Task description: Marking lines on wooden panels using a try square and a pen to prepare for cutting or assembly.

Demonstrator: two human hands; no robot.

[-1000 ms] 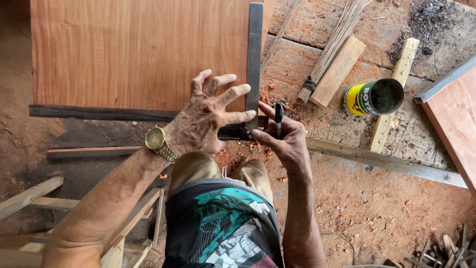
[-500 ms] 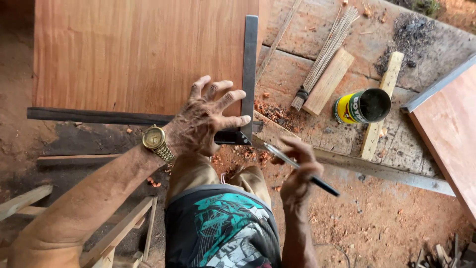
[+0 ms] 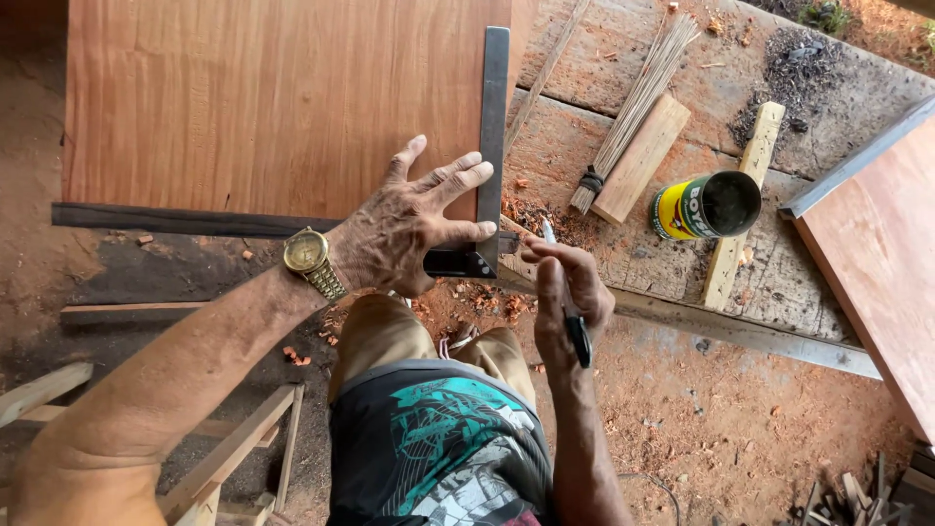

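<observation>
The left hand (image 3: 404, 234) lies flat with fingers spread, pressing the metal square (image 3: 490, 156) on the wood board (image 3: 273, 107), at its right edge. The right hand (image 3: 570, 287) pinches a pen (image 3: 570, 312) near the square's near corner. Marking looks to be in hand; a line needs a steady square.

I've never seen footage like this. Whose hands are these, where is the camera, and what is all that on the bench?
There is no machine here: a person wears a camera on the head, looking down at their own hands. The left hand, with a gold watch on the wrist, presses a metal square flat on a wooden board. The right hand grips a pen with its tip near the square's corner. On the rough bench lie a bundle of thin sticks, a wood block, an open can and a slat.
</observation>
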